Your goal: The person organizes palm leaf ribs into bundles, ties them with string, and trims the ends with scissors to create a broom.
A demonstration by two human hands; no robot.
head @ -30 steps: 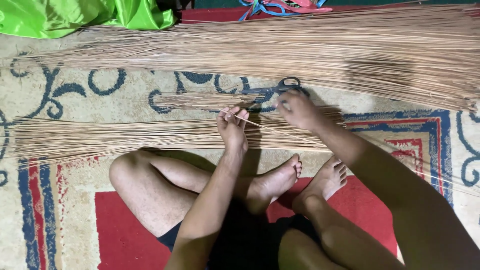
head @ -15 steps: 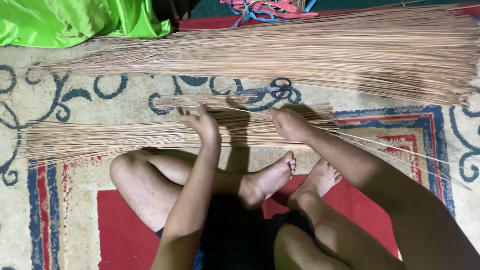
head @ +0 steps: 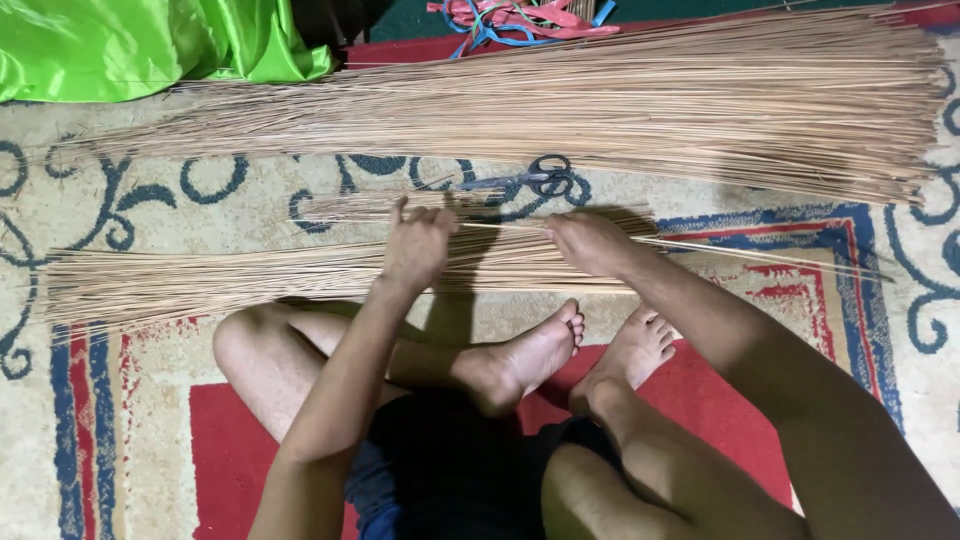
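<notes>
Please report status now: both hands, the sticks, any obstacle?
Left hand and right hand flat on near stick bundle. Scissors lie just beyond. Nothing blocking.

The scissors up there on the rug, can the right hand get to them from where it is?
Probably yes. The scissors lie on the rug just beyond the right hand, with only a few thin sticks lying flat between them, nothing tall blocking.

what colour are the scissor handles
Black, on the scissors lying on the carpet beyond both hands; head view.
</notes>
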